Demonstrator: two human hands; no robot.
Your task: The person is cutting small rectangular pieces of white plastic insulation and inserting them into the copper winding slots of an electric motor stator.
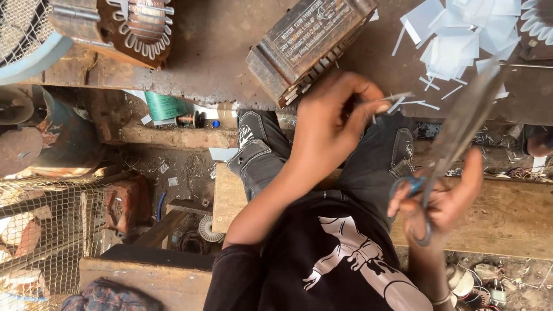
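My left hand (331, 115) is held up over the edge of the dark workbench (213, 52), thumb and fingers pinching a thin white strip (397, 97). A rusty block-shaped motor core (305, 40) lies on the bench just above that hand. My right hand (446, 198) grips blue-handled scissors (455, 138); their long blades are blurred and point up and right toward the strip. A pile of cut white sheet pieces (466, 34) lies on the bench at top right. My dark trousers and black printed shirt fill the lower middle.
A second wound motor core (141, 26) sits at top left beside a blue-rimmed wire guard (23, 40). A rusty drum (63, 135), a brick (127, 201) and wire mesh (40, 230) stand at left. I sit on a wooden bench (507, 216); scraps litter the floor.
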